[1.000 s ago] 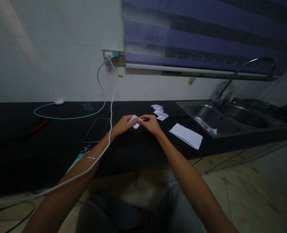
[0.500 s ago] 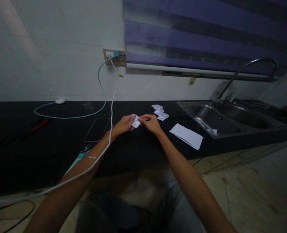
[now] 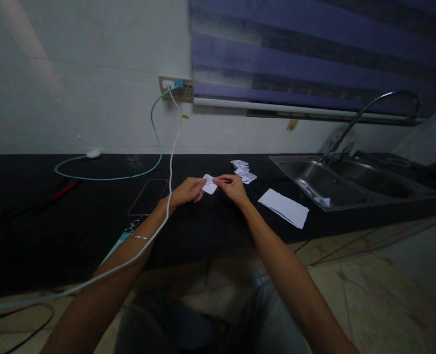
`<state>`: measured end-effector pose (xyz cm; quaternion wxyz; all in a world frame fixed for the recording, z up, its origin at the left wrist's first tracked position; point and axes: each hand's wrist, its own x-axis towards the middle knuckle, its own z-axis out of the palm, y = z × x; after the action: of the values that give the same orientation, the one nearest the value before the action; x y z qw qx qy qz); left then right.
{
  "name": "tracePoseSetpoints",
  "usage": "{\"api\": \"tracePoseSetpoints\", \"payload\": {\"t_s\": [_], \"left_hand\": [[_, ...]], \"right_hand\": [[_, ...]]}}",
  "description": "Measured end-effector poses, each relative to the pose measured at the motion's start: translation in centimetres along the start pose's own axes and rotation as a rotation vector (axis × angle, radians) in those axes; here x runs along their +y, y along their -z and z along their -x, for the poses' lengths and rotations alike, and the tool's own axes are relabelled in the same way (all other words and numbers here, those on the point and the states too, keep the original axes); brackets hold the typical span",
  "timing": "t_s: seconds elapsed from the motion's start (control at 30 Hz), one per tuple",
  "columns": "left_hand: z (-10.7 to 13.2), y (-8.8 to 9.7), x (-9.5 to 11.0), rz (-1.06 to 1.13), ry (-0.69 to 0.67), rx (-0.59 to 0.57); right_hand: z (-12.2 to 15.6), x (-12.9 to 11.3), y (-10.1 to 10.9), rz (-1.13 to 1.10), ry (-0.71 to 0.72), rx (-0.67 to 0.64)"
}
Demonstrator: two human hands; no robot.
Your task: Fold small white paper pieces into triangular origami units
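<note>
Black counter (image 3: 74, 216) carries sheet stack (image 3: 283, 207), folded pile (image 3: 243, 170). Small folded paper (image 3: 209, 184) held just above counter, left hand (image 3: 187, 191) and right hand (image 3: 233, 187) fingertips pinched on it. Advice: align edges, crease firmly.

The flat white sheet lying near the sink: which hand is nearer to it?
Right. The right hand is just left of the flat white sheet, pinching the small folded paper. The left hand holds that paper's other side, farther off.

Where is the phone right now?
In the head view the phone lies flat on the black counter, just left of the left hand, beside the white cable.
</note>
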<state>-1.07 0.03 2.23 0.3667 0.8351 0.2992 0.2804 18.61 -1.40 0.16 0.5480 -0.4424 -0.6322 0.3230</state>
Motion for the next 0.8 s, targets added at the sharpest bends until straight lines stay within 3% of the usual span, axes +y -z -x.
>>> {"api": "tracePoseSetpoints", "payload": {"t_s": [0.27, 0.43, 0.57, 0.67, 0.8], "left_hand": [[0.0, -0.2, 0.2, 0.014, 0.081, -0.01], [-0.4, 0.8, -0.8, 0.045, 0.065, 0.051], [-0.4, 1.4, -1.4, 0.183, 0.14, 0.078], [-0.4, 1.4, -1.2, 0.325, 0.16, 0.093], [-0.4, 1.1, -1.0, 0.436, 0.133, 0.153]], "right_hand": [[-0.1, 0.1, -0.1, -0.03, -0.029, -0.016], [-0.1, -0.1, -0.1, 0.037, 0.068, -0.046], [0.0, 0.0, 0.0, 0.1, 0.11, 0.028], [0.0, 0.1, 0.0, 0.035, 0.04, 0.032], [0.1, -0.2, -0.4, -0.213, -0.108, -0.046]]}}
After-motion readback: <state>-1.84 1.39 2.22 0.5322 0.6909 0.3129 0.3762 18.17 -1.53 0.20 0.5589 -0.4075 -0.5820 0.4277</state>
